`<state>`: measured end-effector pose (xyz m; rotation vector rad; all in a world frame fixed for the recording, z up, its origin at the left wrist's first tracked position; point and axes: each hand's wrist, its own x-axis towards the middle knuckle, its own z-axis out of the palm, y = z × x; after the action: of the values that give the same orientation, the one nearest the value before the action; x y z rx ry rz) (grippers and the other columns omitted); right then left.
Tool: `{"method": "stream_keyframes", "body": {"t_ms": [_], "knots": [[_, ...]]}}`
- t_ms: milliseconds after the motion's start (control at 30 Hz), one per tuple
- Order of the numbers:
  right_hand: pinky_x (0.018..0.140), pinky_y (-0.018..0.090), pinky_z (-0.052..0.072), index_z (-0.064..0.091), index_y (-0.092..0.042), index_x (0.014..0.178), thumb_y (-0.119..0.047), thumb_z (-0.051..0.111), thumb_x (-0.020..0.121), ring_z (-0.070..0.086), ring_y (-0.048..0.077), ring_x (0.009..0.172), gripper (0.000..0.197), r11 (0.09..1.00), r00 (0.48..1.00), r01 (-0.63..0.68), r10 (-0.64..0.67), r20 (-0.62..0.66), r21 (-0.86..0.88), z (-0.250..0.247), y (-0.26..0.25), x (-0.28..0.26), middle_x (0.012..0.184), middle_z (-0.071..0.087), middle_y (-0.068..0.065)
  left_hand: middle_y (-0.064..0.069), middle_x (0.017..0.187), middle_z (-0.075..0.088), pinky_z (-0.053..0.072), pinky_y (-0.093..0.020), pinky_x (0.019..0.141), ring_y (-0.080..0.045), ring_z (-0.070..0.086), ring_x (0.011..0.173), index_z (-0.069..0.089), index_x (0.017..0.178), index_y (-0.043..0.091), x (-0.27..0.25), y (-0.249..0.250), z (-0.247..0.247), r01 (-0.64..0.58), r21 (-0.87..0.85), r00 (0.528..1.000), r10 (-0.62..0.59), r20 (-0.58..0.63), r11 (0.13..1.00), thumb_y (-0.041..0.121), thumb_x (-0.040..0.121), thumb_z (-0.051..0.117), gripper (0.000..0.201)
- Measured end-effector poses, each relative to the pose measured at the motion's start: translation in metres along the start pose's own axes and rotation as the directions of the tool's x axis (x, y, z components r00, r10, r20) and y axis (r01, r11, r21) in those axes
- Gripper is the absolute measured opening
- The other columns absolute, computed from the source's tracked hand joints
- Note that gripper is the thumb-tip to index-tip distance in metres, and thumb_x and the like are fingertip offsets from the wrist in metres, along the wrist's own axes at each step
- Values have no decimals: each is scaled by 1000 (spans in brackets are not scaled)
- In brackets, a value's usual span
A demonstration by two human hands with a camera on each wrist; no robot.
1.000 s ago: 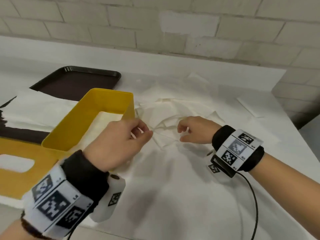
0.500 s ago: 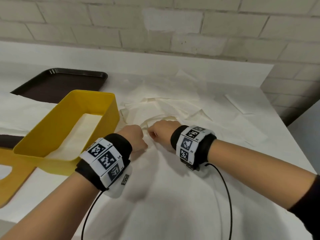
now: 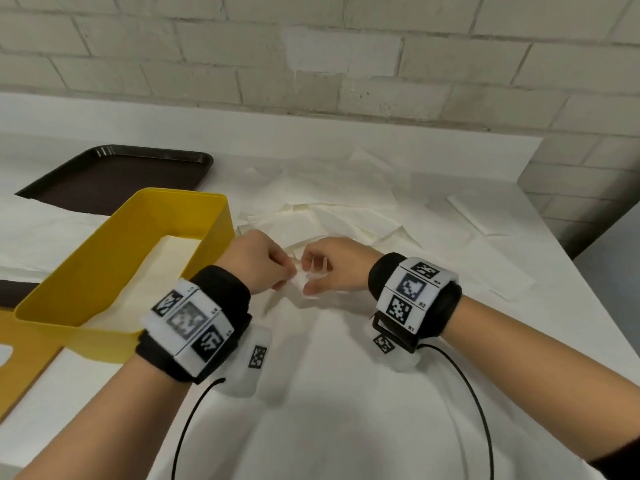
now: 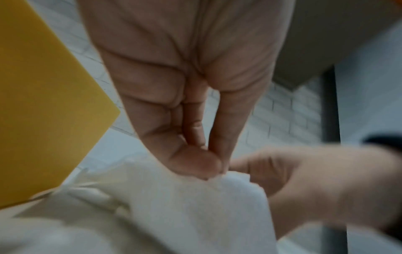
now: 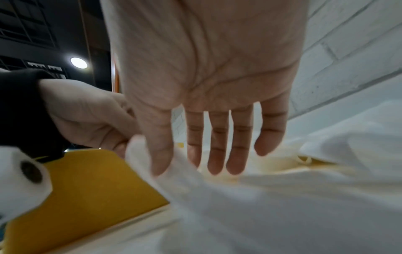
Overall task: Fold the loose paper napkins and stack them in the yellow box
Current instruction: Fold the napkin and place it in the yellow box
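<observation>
A yellow box (image 3: 207, 233) stands at the left of the white table with folded napkins (image 3: 162, 271) lying flat inside. Just right of its near corner, my left hand (image 3: 287, 271) and right hand (image 3: 311, 282) meet over one white napkin (image 3: 306, 279). In the left wrist view my left hand (image 4: 217, 171) pinches the napkin (image 4: 174, 206) edge between thumb and forefinger. In the right wrist view my right hand (image 5: 174, 165) pinches the napkin (image 5: 217, 197) with thumb in front and forefinger behind, the other fingers held nearly straight. A pile of loose napkins (image 3: 339, 220) lies just beyond the hands.
A dark brown tray (image 3: 121, 174) sits at the back left, partly under a large white sheet (image 3: 52, 237). A yellow lid (image 3: 24, 362) with a cut-out lies at the near left. Flat napkins (image 3: 478, 213) lie at the right near the table's edge. A brick wall (image 3: 346, 64) stands behind.
My two hands have come together from about a hand's width apart and now pinch the same bit of napkin. The head view has swung so the box sits further left.
</observation>
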<state>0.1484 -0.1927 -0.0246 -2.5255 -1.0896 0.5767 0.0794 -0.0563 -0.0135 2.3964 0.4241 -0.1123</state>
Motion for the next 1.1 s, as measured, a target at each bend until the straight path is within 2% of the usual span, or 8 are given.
{"method": "stream_keyframes", "body": {"t_ms": [133, 267, 433, 533, 667, 767, 900, 1100], "knots": [[73, 26, 42, 58, -17, 77, -22, 59, 87, 49, 12, 75, 11, 982, 966, 95, -51, -253, 163, -12, 0, -17, 77, 51, -6, -2, 63, 62, 52, -12, 56, -1, 58, 50, 66, 71, 13, -11, 8, -17, -157, -400, 987, 137, -80, 903, 8, 86, 63, 16], [63, 21, 37, 53, -16, 75, -20, 56, 90, 50, 10, 67, 16, 930, 903, 161, -4, -430, 330, -34, -4, -33, 71, 54, -4, 1, 77, 59, 51, -17, 62, -3, 57, 64, 60, 84, 18, -14, 16, -22, -322, -599, 946, 233, -224, 733, 14, 87, 63, 5], [48, 10, 38, 49, -19, 75, -14, 47, 95, 48, -6, 49, 21, 739, 850, 278, 108, -515, 614, -54, -11, -44, 65, 51, -9, 9, 113, 56, 47, -22, 88, -4, 56, 104, 44, 114, 42, -11, 9, -8, -366, -556, 930, 265, -256, 746, 58, 52, 71, 70], [49, 13, 41, 54, -16, 82, -16, 47, 95, 53, 1, 53, 15, 690, 865, 286, 114, -489, 666, -58, -15, -47, 69, 56, -6, 11, 123, 55, 52, -22, 83, -6, 60, 107, 36, 130, 39, -14, 11, -1, -319, -637, 947, 270, -177, 702, 57, 46, 73, 94], [58, 23, 39, 58, -1, 84, -5, 59, 86, 49, 13, 67, 5, 779, 831, 284, 90, -548, 559, -64, -15, -44, 75, 55, 5, 12, 123, 57, 53, -27, 81, -12, 66, 100, 25, 133, 51, -26, 21, 1, -262, -766, 943, 325, -74, 587, 43, 40, 80, 109], [62, 27, 42, 61, -6, 79, -1, 63, 81, 51, 13, 69, 6, 843, 813, 280, 45, -580, 459, -71, -17, -47, 72, 57, 1, -2, 118, 64, 53, -35, 79, -21, 68, 96, 38, 130, 42, -26, 23, 5, -196, -827, 957, 285, -45, 528, 29, 47, 85, 96], [68, 30, 42, 55, -18, 67, -11, 67, 81, 51, 15, 73, 20, 888, 733, 290, 34, -680, 357, -80, -13, -52, 74, 54, -2, -10, 106, 70, 57, -24, 70, -17, 69, 90, 55, 122, 14, -23, 21, 7, -99, -955, 970, 241, -30, 280, 6, 70, 68, 55], [74, 21, 52, 58, -23, 84, 3, 63, 82, 62, 2, 74, 27, 739, 673, 463, 67, -737, 490, -93, -2, -64, 83, 63, -7, -1, 75, 71, 49, -14, 51, -6, 62, 56, 59, 112, 13, -18, 12, 8, -21, -990, 985, 170, 3, 139, 0, 83, 54, 32]]}}
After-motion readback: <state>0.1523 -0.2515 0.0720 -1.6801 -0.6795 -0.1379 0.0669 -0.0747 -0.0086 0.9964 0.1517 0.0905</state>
